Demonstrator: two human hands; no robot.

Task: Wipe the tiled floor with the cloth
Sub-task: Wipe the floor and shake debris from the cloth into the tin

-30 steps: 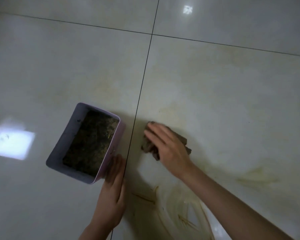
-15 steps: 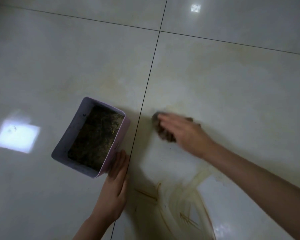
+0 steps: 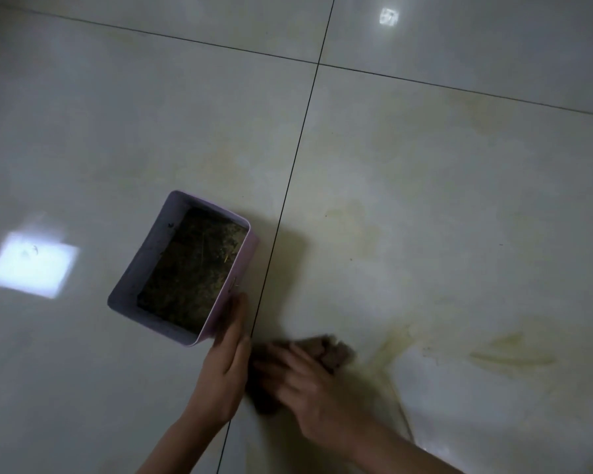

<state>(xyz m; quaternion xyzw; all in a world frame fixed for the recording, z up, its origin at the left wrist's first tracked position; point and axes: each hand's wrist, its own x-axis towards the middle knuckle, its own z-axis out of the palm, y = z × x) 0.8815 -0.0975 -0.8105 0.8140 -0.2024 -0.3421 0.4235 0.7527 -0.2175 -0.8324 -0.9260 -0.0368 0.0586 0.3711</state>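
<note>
1. The box [image 3: 144,258] stands on the floor [image 3: 117,131], left of the grout line [image 3: 288,196], with dark debris [image 3: 192,265] inside. A knock could tip it and undo the cleaning.
2. The left hand [image 3: 225,367] lies with straight fingers against the box's near right wall, gripping nothing. With no real hold on the box, I judge it would slide or tilt under a push.
3. The cloth [image 3: 332,354], brown and bunched, is on the tile just right of the grout line, close beside the left hand and partly under the right.
4. The right hand [image 3: 308,388] is on the cloth, but it is too blurred to tell whether the fingers press flat or curl round it. A wide leftward stroke could strike the left hand or the box. A loose hold could let the cloth slip out.
5. Yellowish smears [image 3: 510,357] cover the tile further right. An already soiled cloth may spread them instead of lifting them.
</note>
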